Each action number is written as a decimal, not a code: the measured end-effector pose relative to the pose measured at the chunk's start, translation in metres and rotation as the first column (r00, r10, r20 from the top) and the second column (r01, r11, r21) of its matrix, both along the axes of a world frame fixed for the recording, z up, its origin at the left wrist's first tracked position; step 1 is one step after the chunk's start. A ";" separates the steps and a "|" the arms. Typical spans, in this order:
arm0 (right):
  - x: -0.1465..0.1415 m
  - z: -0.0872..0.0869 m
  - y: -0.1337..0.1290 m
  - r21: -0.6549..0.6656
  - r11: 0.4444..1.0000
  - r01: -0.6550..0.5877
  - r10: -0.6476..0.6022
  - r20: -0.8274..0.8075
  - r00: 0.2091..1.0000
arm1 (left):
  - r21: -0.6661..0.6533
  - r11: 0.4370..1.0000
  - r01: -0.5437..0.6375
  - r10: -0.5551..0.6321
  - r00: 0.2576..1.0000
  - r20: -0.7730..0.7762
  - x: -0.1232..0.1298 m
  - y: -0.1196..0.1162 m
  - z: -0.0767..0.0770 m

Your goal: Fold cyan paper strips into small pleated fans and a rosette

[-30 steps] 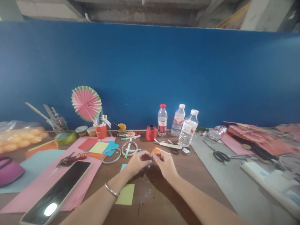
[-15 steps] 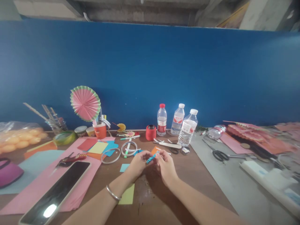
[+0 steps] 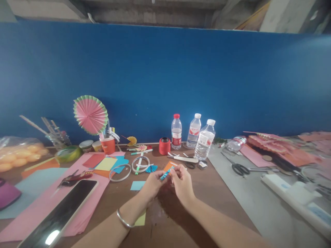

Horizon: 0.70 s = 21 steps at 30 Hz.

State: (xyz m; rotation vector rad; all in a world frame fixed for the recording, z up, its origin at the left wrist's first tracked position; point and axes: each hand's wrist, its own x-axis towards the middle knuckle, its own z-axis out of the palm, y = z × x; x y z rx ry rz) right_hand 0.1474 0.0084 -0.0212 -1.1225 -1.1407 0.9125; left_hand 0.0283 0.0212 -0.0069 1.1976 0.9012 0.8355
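Both hands meet above the brown table, pinching a small blue pleated paper strip (image 3: 166,174). My left hand (image 3: 154,183) grips its lower left end, with a silver bangle on that wrist. Fingers of my right hand (image 3: 182,181) are closed on the upper right end. Just behind the hands lies an orange paper (image 3: 168,166), partly covered by them. A small blue paper fan (image 3: 151,168) rests to their left, near a light blue square (image 3: 137,185). Under the left forearm a yellow paper (image 3: 141,219) is partly hidden.
A phone (image 3: 60,213) lies on pink paper (image 3: 89,206) at the left. Bottles (image 3: 204,141) and a red thread spool (image 3: 164,146) stand behind the hands. Scissors (image 3: 240,169) and a white power strip (image 3: 292,196) lie right. A pink paper fan (image 3: 90,115) rises from a cup (image 3: 108,146).
The view has shifted slightly, moving the table items a little left. My left hand has moved slightly off the blue paper fan, which shows more fully. Both hands still hold the pleated strip.
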 end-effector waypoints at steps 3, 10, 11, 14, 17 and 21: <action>0.001 0.001 -0.003 0.029 0.999 0.024 -0.027 0.097 0.995 | -0.008 1.000 0.007 -0.008 0.999 -0.043 0.001 -0.002 0.002; 0.006 0.003 -0.004 0.147 0.986 0.078 -0.118 0.282 0.952 | -0.111 0.992 -0.057 0.053 0.998 -0.040 0.007 -0.012 0.008; 0.006 0.004 -0.004 0.159 0.984 0.080 -0.126 0.306 0.944 | -0.124 0.990 -0.063 0.061 0.998 -0.020 0.007 -0.013 0.007; 0.007 0.005 -0.004 0.171 0.983 0.072 -0.129 0.349 0.928 | -0.165 0.984 -0.068 0.071 0.997 0.010 0.009 -0.017 0.006; 0.009 0.004 -0.002 0.167 0.983 0.078 -0.132 0.344 0.930 | -0.173 0.984 -0.047 0.043 0.999 -0.027 0.008 -0.017 0.006; 0.011 0.003 0.005 0.120 0.985 0.126 -0.156 0.296 0.942 | -0.173 0.984 -0.047 0.012 0.980 -0.200 -0.001 -0.008 0.007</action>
